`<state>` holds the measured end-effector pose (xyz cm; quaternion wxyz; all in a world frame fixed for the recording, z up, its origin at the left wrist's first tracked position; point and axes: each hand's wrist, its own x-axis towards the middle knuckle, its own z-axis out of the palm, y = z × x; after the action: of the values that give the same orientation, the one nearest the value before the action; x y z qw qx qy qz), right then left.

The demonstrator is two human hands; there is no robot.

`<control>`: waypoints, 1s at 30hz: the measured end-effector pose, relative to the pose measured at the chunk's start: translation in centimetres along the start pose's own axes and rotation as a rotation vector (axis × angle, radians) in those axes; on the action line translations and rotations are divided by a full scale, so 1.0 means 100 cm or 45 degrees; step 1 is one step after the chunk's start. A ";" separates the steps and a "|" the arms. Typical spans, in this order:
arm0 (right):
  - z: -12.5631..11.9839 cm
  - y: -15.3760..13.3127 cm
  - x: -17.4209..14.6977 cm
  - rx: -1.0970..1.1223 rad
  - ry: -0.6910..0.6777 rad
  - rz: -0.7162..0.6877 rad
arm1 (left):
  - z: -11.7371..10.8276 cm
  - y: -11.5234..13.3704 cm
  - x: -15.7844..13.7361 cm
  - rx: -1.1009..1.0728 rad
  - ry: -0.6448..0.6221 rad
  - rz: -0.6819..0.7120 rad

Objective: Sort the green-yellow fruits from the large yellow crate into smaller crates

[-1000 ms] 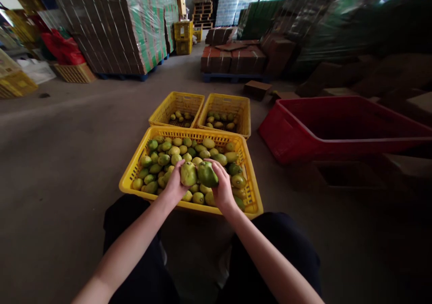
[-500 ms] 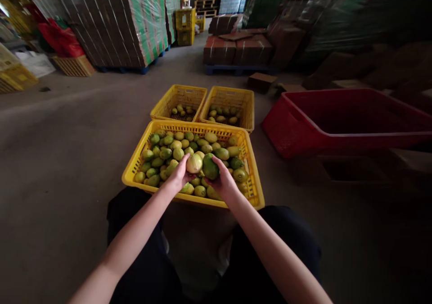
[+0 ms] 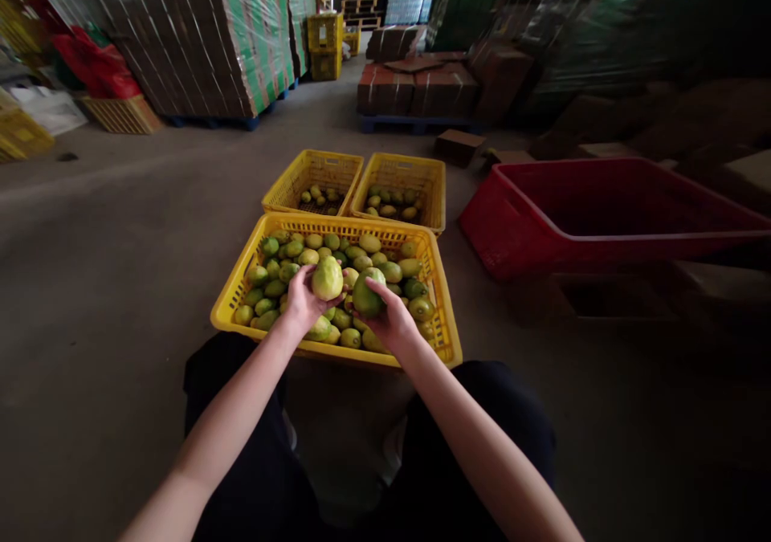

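My left hand point(image 3: 305, 298) is closed around a yellow-green papaya point(image 3: 328, 278) with a pale, slightly ridged skin. A darker green papaya point(image 3: 367, 295) sits in my right hand point(image 3: 389, 317), the thumb lying over its top side. Both fruits are held close together, a small gap apart, above a yellow plastic crate point(image 3: 446, 317). Many more green and yellow papayas point(image 3: 275, 288) fill that crate. My hands and forearms hide part of the fruit at its near side.
Behind the full crate stand two yellow crates, left point(image 3: 283, 182) and right point(image 3: 438, 198), each with some fruit low inside. A large red tub point(image 3: 482, 229) is to the right. Farther back are strapped cartons point(image 3: 385, 91) on a blue pallet and a wrapped stack point(image 3: 256, 36).
My left hand has moved left and slightly up, and its papaya has turned to show its longer side. The two fruits are farther apart. The view has shifted slightly.
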<state>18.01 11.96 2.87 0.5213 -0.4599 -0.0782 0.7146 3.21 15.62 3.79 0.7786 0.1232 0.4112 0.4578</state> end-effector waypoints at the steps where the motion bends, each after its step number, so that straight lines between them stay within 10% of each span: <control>1: 0.000 0.000 -0.001 0.003 -0.021 -0.047 | -0.001 0.001 0.000 -0.013 -0.019 0.007; 13: -0.008 0.000 0.003 0.116 -0.261 0.085 | 0.001 0.000 -0.006 -0.102 -0.146 0.039; 19: -0.007 -0.012 0.001 0.260 -0.298 0.118 | -0.012 -0.002 0.009 -0.057 0.036 0.027; 30: -0.005 -0.022 0.001 0.264 0.012 0.062 | -0.047 -0.043 0.033 0.391 0.155 -0.218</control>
<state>19.82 12.82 3.84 0.5490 -0.4085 0.0098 0.7292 3.07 15.06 -3.37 0.7603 0.1772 0.5317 0.3283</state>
